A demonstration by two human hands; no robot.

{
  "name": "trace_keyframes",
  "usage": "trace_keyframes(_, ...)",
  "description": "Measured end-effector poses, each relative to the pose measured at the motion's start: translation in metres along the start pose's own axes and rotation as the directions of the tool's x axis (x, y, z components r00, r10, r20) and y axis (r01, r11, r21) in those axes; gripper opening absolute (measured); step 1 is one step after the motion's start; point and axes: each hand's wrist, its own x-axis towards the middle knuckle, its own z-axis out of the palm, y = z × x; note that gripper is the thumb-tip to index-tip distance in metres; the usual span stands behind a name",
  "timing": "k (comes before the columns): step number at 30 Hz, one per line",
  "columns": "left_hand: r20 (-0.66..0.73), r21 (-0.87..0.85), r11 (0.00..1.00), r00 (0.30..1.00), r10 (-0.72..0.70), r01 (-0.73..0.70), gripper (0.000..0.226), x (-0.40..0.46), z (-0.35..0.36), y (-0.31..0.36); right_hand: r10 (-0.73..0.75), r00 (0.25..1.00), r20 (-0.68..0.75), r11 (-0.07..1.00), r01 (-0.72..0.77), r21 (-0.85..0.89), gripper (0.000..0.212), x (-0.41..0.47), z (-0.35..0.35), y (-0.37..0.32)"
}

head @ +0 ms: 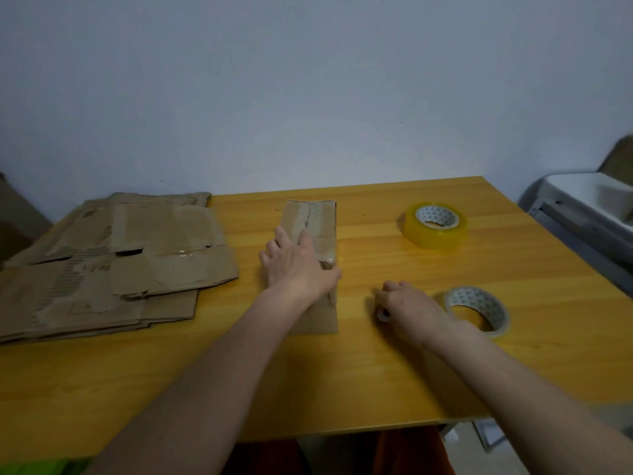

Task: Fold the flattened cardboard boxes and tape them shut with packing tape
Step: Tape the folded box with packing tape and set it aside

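Nearest the front edge of the yellow wooden bench, two bare forearms reach in. The right hand rests on the bench at about four o'clock from its middle, knuckles up and fingers curled; something small and pale shows under the fingertips, too small to name, and I cannot tell whether it is being pinched. Just beside that hand, at its three o'clock, lies a nearly spent tape roll, mostly grey patterned core with a thin clear layer, lying flat with the hole upward.

The left hand lies flat with its fingers spread on the small cardboard box, pressing on its top. The box is folded up, narrow and long, running from near to far at the middle of the bench. Its brown flaps meet along a centre seam, the surface is scuffed and torn, and a glossy patch of clear tape shows at the right edge, beside the thumb. The right hand is apart from the box, at its four o'clock.

Further back, at two o'clock, a fuller roll of yellowish packing tape lies flat, well apart from both hands. At nine to ten o'clock a stack of flattened boxes overhangs the left end, creased and worn.
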Motion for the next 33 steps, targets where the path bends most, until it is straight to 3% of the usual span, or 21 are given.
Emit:
trace_keyframes(3,0.057,-0.023,0.997,0.995,0.078,-0.077,0.079,0.006,-0.008,-0.009,-0.004,0.998,-0.068,0.999,0.001,-0.035,0.024,0.007,-0.002,0.012)
trace_keyframes(7,0.065,-0.069,0.973,0.972,0.225,-0.221,0.079,0.01,-0.016,-0.035,0.108,0.984,-0.143,0.99,-0.119,-0.074,0.036,0.019,-0.005,0.034)
trace_keyframes(9,-0.051,-0.111,0.974,0.98,0.194,-0.199,0.072,0.008,-0.018,-0.044,0.171,0.948,-0.269,0.98,-0.135,0.148,0.043,0.026,-0.011,0.033)
trace_keyframes(12,-0.247,-0.286,0.945,0.965,0.085,-0.157,0.038,0.007,-0.017,-0.049,0.299,0.875,-0.382,0.791,-0.003,0.612,0.043,0.034,-0.022,0.017)
trace_keyframes(15,-0.211,-0.46,0.856,0.966,0.152,-0.236,0.017,0.002,-0.015,-0.043,0.294,0.887,-0.355,0.571,0.134,0.81,0.046,0.039,-0.032,-0.007)
trace_keyframes(17,-0.168,-0.449,0.852,0.962,0.215,-0.269,0.01,-0.001,-0.013,-0.042,0.267,0.909,-0.319,0.504,0.151,0.85,0.046,0.04,-0.037,-0.018)
trace_keyframes(19,-0.163,-0.384,0.882,0.96,0.226,-0.273,0.023,0.0,-0.012,-0.044,0.254,0.916,-0.312,0.548,0.13,0.827,0.038,0.039,-0.037,-0.022)
trace_keyframes(23,-0.334,-0.32,0.909,0.93,0.155,-0.266,0.031,-0.011,-0.017,-0.039,0.311,0.897,-0.315,0.615,0.063,0.786,0.027,0.033,-0.03,-0.025)
trace_keyframes(25,-0.191,-0.297,0.896,0.94,0.284,-0.331,0.048,-0.024,-0.013,-0.029,0.364,0.858,-0.363,0.646,0.048,0.762,0.025,0.03,-0.029,-0.027)
trace_keyframes(27,-0.026,-0.132,0.917,0.926,0.377,-0.377,0.068,-0.034,-0.005,-0.023,0.395,0.837,-0.378,0.66,0.028,0.751,0.024,0.029,-0.028,-0.029)
trace_keyframes(29,-0.018,0.003,0.894,0.893,0.449,-0.449,0.063,-0.031,0.002,-0.027,0.397,0.844,-0.36,0.632,0.033,0.774,0.025,0.027,-0.029,-0.028)
trace_keyframes(33,-0.081,-0.06,0.842,0.843,0.531,-0.536,0.047,-0.022,0.003,-0.033,0.356,0.853,-0.381,0.62,0.09,0.779,0.026,0.011,-0.032,-0.019)
